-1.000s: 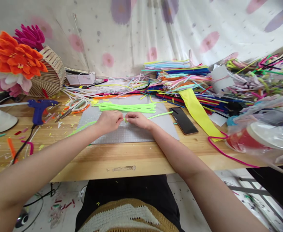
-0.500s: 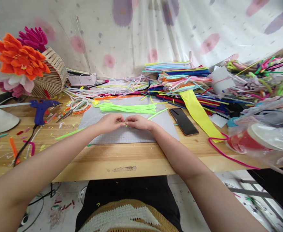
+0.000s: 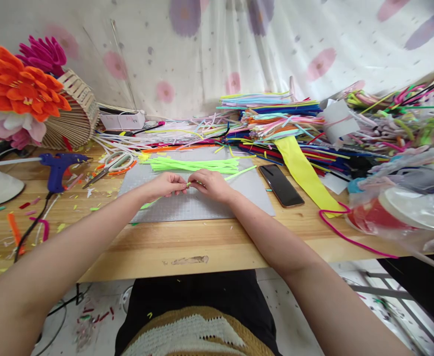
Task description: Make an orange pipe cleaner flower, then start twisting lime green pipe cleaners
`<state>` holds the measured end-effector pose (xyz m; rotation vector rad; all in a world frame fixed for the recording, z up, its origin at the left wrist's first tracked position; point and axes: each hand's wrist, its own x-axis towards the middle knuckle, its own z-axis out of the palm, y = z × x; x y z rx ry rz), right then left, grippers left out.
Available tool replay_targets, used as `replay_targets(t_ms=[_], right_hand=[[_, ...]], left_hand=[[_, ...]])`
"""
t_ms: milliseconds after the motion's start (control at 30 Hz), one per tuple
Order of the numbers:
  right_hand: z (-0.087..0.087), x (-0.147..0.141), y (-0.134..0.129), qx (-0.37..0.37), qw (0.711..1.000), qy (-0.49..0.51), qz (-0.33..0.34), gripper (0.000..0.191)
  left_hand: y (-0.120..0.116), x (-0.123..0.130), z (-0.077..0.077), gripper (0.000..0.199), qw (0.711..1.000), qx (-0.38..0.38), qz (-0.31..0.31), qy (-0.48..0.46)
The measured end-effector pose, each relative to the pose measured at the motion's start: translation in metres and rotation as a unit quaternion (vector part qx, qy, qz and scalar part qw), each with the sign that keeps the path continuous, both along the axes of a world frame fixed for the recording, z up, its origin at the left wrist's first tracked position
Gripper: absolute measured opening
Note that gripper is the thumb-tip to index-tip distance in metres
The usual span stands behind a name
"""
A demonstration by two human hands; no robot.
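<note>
Over the grey cutting mat [image 3: 202, 210], both hands meet fingertip to fingertip. My left hand [image 3: 168, 184] pinches a thin light green pipe cleaner [image 3: 152, 203], part of which shows below its palm. My right hand [image 3: 210, 184] is closed on the same green piece beside the left fingertips; its far part is hidden by the fingers. Just behind the hands lies a bundle of bright green pipe cleaners [image 3: 194, 164] on the mat. One single green strip [image 3: 243, 172] slants out to the right of the right hand.
To the left are a blue glue gun [image 3: 58, 170], scissors [image 3: 111, 167], scraps and a basket [image 3: 73, 111] with felt flowers. A phone [image 3: 281, 185], yellow ribbon [image 3: 308, 180] and red cup [image 3: 374, 215] in plastic stand right. Pipe cleaner piles [image 3: 276, 123] line the back.
The right hand has turned and closed further over the green piece. The left hand has shifted slightly left, and the green strip's loose part now shows nearer its palm. The view has moved slightly.
</note>
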<state>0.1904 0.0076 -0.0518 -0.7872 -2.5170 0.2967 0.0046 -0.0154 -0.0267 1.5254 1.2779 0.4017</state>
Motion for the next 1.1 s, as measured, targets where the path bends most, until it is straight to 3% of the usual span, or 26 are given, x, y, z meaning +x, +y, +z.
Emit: replay_targets(t_ms=[233, 333, 433, 533, 700, 833, 967, 1033, 1100], right_hand=[[0.003, -0.003, -0.001, -0.004, 0.997, 0.011, -0.072, 0.020], [0.004, -0.005, -0.002, -0.051, 0.994, 0.031, -0.093, 0.020], [0.004, -0.007, -0.001, -0.141, 0.981, 0.059, -0.115, 0.021], [0.001, -0.009, 0.004, -0.241, 0.957, 0.102, -0.125, 0.020], [0.001, -0.012, 0.008, -0.325, 0.925, 0.147, -0.129, 0.016], [0.001, -0.017, 0.007, -0.349, 0.915, 0.139, -0.145, 0.010], [-0.001, -0.022, 0.006, -0.340, 0.914, 0.110, -0.193, 0.010], [-0.001, -0.021, 0.003, -0.307, 0.923, 0.092, -0.216, 0.013], [-0.001, -0.018, 0.000, -0.246, 0.942, 0.085, -0.213, 0.018]], left_hand=[[0.004, 0.007, -0.010, 0.021, 0.989, 0.141, 0.044, 0.004], [0.004, 0.006, -0.010, 0.016, 0.979, 0.197, 0.029, 0.049], [-0.002, 0.009, -0.005, 0.015, 0.955, 0.254, 0.036, 0.150], [-0.010, 0.014, -0.001, 0.015, 0.900, 0.348, 0.041, 0.261], [-0.015, 0.017, -0.008, 0.019, 0.764, 0.535, -0.049, 0.358], [-0.016, 0.017, -0.011, 0.019, 0.717, 0.583, -0.085, 0.373], [-0.017, 0.017, -0.012, 0.023, 0.718, 0.573, -0.079, 0.387], [-0.015, 0.015, -0.010, 0.022, 0.742, 0.546, -0.069, 0.383], [-0.011, 0.012, -0.008, 0.021, 0.792, 0.491, -0.037, 0.362]])
